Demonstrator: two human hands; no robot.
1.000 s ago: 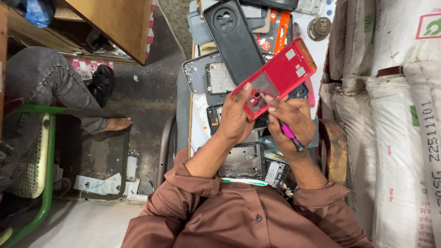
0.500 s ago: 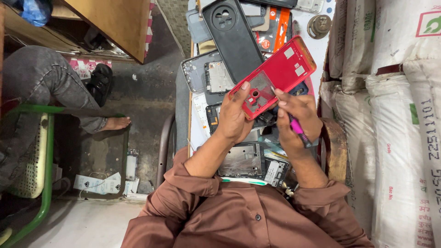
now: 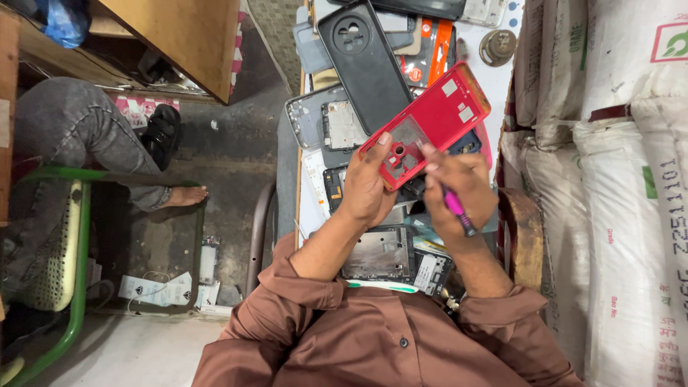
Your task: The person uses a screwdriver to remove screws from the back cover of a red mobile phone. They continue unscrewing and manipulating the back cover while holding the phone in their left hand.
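At the centre of the frame, a red phone frame (image 3: 430, 122) is held tilted above a cluttered worktable (image 3: 309, 208), its long side running from the middle toward the upper right. The left hand (image 3: 369, 186) is clamped on the frame's lower end, thumb pressed on the red edge beside the camera cutout. The right hand (image 3: 459, 190) is closed around a pink-handled tool (image 3: 455, 208), its fingertips touching the frame just right of that cutout; the two hands sit close together.

Beneath them the table is strewn with parts: a black phone back cover (image 3: 365, 61) with a round camera ring lies at upper centre, touching the red frame's upper edge, and a grey phone chassis (image 3: 326, 122) rests just left of it. A silver metal phone plate (image 3: 376, 252) lies low between the forearms, above the brown shirt (image 3: 373, 344).

Along the right edge stand white woven sacks (image 3: 616, 179), full and shut, so their contents cannot be told. At left, another person's bare foot (image 3: 185, 195) rests on the floor beside a green chair frame (image 3: 79, 272).
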